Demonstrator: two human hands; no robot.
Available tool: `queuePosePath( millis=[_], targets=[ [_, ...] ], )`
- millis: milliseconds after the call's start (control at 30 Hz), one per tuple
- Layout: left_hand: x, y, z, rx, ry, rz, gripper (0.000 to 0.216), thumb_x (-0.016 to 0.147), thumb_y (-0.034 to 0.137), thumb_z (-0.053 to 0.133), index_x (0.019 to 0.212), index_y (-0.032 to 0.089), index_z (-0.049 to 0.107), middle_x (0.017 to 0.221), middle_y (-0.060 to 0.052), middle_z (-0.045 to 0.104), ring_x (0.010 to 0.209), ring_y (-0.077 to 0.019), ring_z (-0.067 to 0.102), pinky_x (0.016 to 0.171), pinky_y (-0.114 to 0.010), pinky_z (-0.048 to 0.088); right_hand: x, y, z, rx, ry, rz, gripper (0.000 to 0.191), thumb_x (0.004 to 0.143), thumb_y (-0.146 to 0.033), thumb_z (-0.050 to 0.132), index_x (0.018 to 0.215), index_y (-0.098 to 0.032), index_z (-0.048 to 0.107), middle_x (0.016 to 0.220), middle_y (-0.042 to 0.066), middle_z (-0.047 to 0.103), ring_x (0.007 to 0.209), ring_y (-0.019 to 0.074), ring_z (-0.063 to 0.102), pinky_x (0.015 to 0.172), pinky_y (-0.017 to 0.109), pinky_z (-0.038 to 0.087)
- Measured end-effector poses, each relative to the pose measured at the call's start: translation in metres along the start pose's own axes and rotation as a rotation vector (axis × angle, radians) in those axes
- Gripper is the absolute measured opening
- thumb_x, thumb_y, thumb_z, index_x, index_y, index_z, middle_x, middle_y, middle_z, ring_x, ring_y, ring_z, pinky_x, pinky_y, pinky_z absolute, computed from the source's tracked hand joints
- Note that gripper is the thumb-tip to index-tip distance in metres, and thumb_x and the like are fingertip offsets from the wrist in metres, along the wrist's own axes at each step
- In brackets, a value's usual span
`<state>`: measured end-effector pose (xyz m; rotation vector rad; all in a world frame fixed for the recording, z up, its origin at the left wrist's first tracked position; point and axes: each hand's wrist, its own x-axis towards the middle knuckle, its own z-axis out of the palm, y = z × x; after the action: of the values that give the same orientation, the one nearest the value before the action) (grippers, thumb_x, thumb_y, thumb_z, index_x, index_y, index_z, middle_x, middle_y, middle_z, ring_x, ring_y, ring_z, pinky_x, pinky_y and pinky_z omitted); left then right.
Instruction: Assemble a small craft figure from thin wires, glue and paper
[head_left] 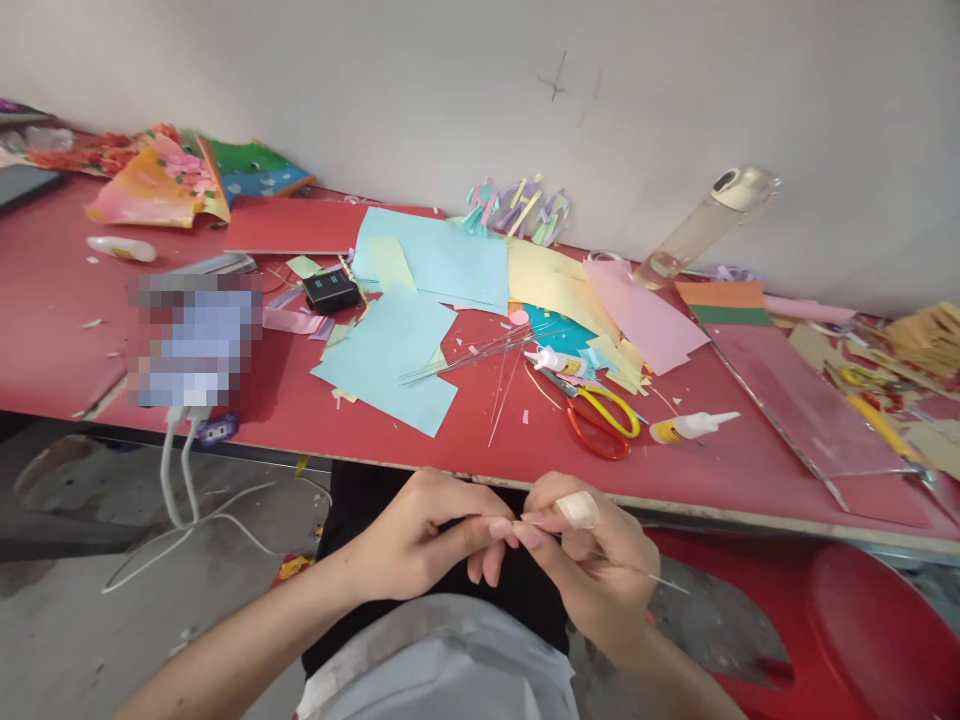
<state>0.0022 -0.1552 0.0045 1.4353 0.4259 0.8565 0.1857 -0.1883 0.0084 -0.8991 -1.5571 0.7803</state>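
Note:
My left hand (427,535) and my right hand (592,560) meet fingertip to fingertip over my lap, just below the front edge of the red table (75,330). Both pinch a thin metal wire (667,583) that sticks out to the right past my right hand. A strip of tape or plaster wraps one right finger. On the table right above my hands lie more thin wires (480,355), yellow and red scissors (600,415) and a small glue bottle (694,427).
Sheets of light blue (390,360), yellow (547,280) and pink paper (645,315) cover the table's middle. A black box (330,290), a clear tube (697,230) leaning on the wall and a clear plastic sheet (810,410) lie around. White cables (180,480) hang at left; a red stool (862,620) stands at right.

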Motion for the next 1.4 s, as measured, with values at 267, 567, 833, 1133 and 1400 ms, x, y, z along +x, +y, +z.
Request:
queuePosePath(
  millis=[267, 567, 833, 1133, 1400],
  targets=[
    [-0.008, -0.005, -0.002, 0.653, 0.165, 0.169, 0.022, 0.093, 0.006, 0.043, 0.087, 0.013, 0.063, 0.068, -0.003, 0.062, 0.057, -0.011, 0.053, 0.057, -0.021, 0.041, -0.016, 0.011, 0.03, -0.104, 0.27, 0.168, 0.012, 0.087, -0.012, 0.066, 0.079, -0.02, 0.064, 0.069, 0.001, 0.063, 0.062, 0.0151, 0.061, 0.056, 0.028, 0.053],
    [-0.004, -0.001, -0.021, 0.54, 0.008, -0.203, 0.027, 0.1, 0.019, 0.043, 0.082, 0.015, 0.063, 0.063, 0.0, 0.065, 0.056, -0.0092, 0.058, 0.058, -0.018, 0.043, -0.014, 0.025, 0.012, -0.731, 0.016, -0.386, 0.026, 0.082, -0.002, 0.069, 0.101, -0.018, 0.065, 0.078, 0.007, 0.072, 0.067, 0.0183, 0.068, 0.062, 0.03, 0.055],
    [-0.001, -0.005, -0.032, 0.229, -0.167, -0.395, 0.024, 0.099, 0.022, 0.045, 0.09, 0.013, 0.066, 0.057, 0.003, 0.059, 0.05, -0.0077, 0.057, 0.053, -0.016, 0.045, -0.005, 0.011, -0.018, -0.966, -0.322, -0.623, 0.023, 0.082, -0.005, 0.071, 0.104, -0.01, 0.067, 0.079, 0.009, 0.072, 0.071, 0.0213, 0.063, 0.064, 0.035, 0.051],
    [-0.001, 0.0, -0.029, 0.647, -0.152, -0.115, 0.027, 0.089, 0.001, 0.041, 0.089, 0.014, 0.065, 0.063, 0.002, 0.065, 0.055, -0.0094, 0.057, 0.057, -0.018, 0.04, 0.021, -0.01, -0.019, -0.965, -0.541, -0.557, 0.015, 0.093, -0.004, 0.055, 0.093, -0.014, 0.066, 0.078, 0.006, 0.066, 0.066, 0.0179, 0.055, 0.059, 0.033, 0.044],
    [-0.004, -0.001, -0.026, 0.854, -0.115, -0.017, 0.033, 0.078, -0.005, 0.04, 0.087, 0.015, 0.065, 0.065, 0.0, 0.067, 0.055, -0.0121, 0.056, 0.056, -0.022, 0.035, 0.043, -0.006, -0.017, -0.598, -0.627, -0.151, 0.027, 0.099, -0.012, 0.05, 0.075, -0.018, 0.062, 0.071, 0.001, 0.058, 0.066, 0.0143, 0.05, 0.059, 0.028, 0.044]
  ],
)
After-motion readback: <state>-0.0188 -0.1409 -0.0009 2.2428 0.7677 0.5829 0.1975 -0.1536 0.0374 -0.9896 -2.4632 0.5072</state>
